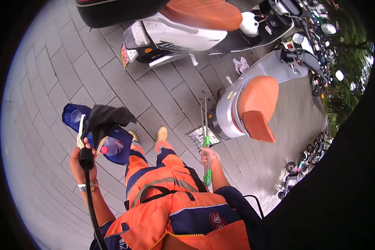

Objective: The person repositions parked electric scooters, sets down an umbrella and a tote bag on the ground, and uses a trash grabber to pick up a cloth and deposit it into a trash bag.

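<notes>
Near the grey scooter [226,118], the right hand [209,156] reaches forward, clamped on green-handled tongs [206,142]. Well apart from it, the left hand [83,163] grips the blue bag [121,137].

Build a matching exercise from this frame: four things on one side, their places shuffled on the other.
1. green-handled tongs
2. black grip
3. red-capped bottle
4. crumpled pale litter

A. in the blue bag
B. on the paving, by the scooters
C. in the right hand
D. in the left hand

Pairs: 1-C, 2-D, 3-A, 4-B
</notes>
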